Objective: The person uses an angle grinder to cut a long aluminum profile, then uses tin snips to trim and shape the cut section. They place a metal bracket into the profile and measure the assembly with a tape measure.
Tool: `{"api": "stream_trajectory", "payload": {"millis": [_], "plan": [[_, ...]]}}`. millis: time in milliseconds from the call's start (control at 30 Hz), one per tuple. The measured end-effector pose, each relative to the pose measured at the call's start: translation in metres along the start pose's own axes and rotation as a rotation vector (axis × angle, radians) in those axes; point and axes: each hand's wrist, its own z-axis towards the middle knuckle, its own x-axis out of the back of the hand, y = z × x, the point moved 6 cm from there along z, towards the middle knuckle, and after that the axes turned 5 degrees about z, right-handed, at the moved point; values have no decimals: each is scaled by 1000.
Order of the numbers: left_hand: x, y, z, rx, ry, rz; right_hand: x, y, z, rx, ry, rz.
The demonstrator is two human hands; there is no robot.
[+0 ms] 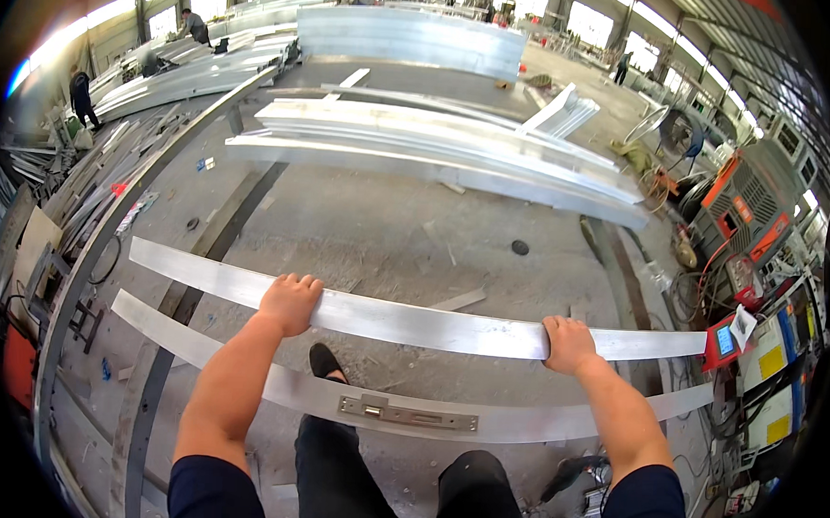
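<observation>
A long, flat silvery aluminium profile [421, 328] stretches from left to right in front of me. My left hand [292, 305] is closed over it left of the middle, fingers wrapped over the far edge. Toward its right part, my right hand [569, 344] grips the same profile in a similar way. Closer to my body runs a second aluminium profile [537, 425], roughly parallel and apart from the first. A metal lock plate [408, 413] with a latch sits in its face near the middle. Neither hand touches this nearer profile. My fingertips are partly hidden behind the held profile.
Steel support beams [241, 210] run away from me on the left, with another beam [618, 268] on the right. Beyond lies a stack of long aluminium profiles [438, 144]. An orange-and-grey machine [746, 204] and cables stand at right. Scraps litter the floor; several people are far off.
</observation>
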Motion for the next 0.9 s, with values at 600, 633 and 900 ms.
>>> {"api": "stream_trajectory", "payload": {"millis": [600, 633, 900], "plan": [[170, 64, -292, -191, 135, -42, 111, -115, -316, 130, 147, 208], [146, 67, -297, -189, 68, -43, 102, -118, -320, 116, 126, 202], [73, 86, -287, -126, -255, 0, 45, -124, -314, 87, 68, 248]]}}
